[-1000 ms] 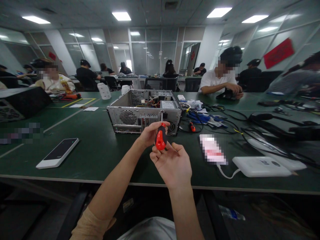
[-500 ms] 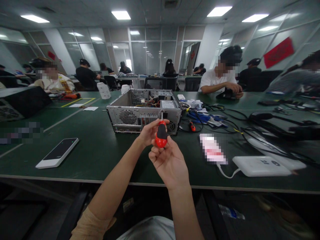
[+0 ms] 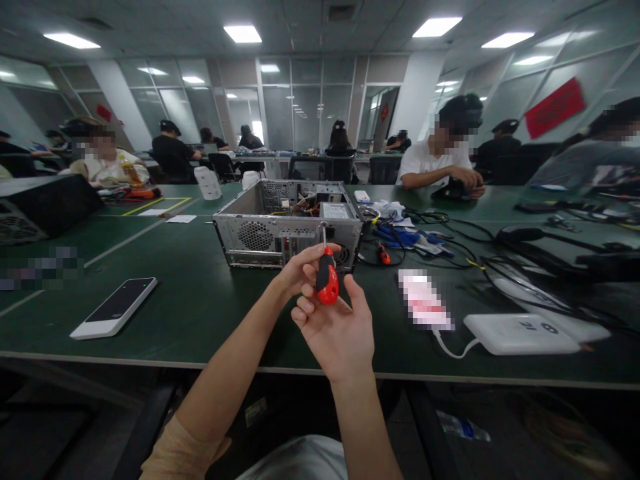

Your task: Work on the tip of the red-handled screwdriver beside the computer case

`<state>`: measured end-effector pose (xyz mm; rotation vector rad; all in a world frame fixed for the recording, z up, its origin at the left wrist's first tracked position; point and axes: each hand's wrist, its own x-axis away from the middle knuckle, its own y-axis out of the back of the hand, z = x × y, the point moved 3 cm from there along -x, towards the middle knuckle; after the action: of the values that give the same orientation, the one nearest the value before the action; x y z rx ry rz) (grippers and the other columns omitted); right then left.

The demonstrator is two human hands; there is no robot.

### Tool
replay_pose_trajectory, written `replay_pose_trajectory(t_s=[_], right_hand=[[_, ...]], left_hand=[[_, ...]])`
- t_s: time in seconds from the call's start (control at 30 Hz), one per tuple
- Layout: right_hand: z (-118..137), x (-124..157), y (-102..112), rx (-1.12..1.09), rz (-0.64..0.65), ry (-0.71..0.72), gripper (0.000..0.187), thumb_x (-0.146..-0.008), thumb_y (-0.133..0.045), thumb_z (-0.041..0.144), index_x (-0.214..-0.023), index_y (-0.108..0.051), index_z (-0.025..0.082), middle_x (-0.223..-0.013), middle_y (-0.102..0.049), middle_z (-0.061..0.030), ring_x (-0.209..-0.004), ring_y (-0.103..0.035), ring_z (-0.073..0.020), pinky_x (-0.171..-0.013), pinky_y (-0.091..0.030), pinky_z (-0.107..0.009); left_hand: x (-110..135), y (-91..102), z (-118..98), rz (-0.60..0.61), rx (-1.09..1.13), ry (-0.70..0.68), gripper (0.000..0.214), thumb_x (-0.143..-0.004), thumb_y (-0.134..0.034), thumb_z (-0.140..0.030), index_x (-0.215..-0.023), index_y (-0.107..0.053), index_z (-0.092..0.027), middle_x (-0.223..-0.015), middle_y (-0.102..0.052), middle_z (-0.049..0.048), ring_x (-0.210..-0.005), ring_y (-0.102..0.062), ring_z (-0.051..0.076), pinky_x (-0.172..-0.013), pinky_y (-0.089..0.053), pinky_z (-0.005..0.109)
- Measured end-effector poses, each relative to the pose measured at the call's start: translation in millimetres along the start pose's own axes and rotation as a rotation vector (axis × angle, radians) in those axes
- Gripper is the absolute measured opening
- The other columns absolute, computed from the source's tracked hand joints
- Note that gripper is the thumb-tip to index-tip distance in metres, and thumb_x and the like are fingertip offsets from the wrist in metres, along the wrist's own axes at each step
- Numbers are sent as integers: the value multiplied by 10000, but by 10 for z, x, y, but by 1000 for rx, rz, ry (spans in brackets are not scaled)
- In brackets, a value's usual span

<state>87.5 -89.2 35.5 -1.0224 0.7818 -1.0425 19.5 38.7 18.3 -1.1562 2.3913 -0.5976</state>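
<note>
A screwdriver (image 3: 327, 279) with a red and black handle points away from me, its shaft tip against the upper edge of the computer case's near panel. My left hand (image 3: 299, 268) is closed about the front of the handle and the shaft. Under and beside the handle's rear end, my right hand (image 3: 340, 333) has its fingers curled against it, while the thumb stands off to the right. The metal computer case (image 3: 255, 235) lies on the table with its top uncovered; wires and a silver box show inside. Whatever is at the screwdriver's tip is too small to make out.
On the green table (image 3: 200, 313) a white-framed handheld device (image 3: 117, 307) lies left. Right of the case are blue gloves (image 3: 415, 237), a second red-black screwdriver (image 3: 383, 255), black cables, a blurred phone (image 3: 425, 300) and a white power bank (image 3: 523, 333). Co-workers sit beyond.
The screwdriver's handle has swung slightly right and down and has turned about its length. My right thumb has come away from the handle. My left hand stays nearly in place.
</note>
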Motion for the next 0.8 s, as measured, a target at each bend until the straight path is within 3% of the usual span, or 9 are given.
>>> replay_pose_trajectory(t_s=[0.13,0.27,0.57,0.8], right_hand=[[11,3,4,-28,6,-3,325,-829,-483,358,-988,-710,187,-911,-734,-76,-674,-603,-137,-710,-502,-287],[20,-17,0,-17,-30,-8,269,-835,-513,292,-980,-705,171,-865,-743,-70,-617,-599,-118,-676,-505,-258],[59,-54,6,40,-67,90,261,-843,-658,400,-993,-699,190,-717,-642,23,-537,-461,-66,-555,-425,-197],[49,-37,18,9,-42,78,349,-878,-572,465,-987,-703,161,-626,-546,28,-549,-460,-87,-563,-428,-210]], left_hand=[[-5,-14,-6,14,66,8,335,-814,-667,-364,-1060,-670,-136,-721,-632,23,-568,-560,87,-524,-424,186],[0,-4,-15,42,87,1,369,-801,-673,-351,-1095,-672,-130,-756,-648,33,-581,-564,85,-550,-443,190],[-20,38,24,-13,51,19,458,-826,-664,-492,-1128,-686,-149,-679,-607,9,-607,-586,112,-608,-469,227],[-2,-4,15,16,-26,-22,458,-760,-754,-413,-1117,-697,-132,-666,-606,5,-597,-568,102,-589,-442,215]])
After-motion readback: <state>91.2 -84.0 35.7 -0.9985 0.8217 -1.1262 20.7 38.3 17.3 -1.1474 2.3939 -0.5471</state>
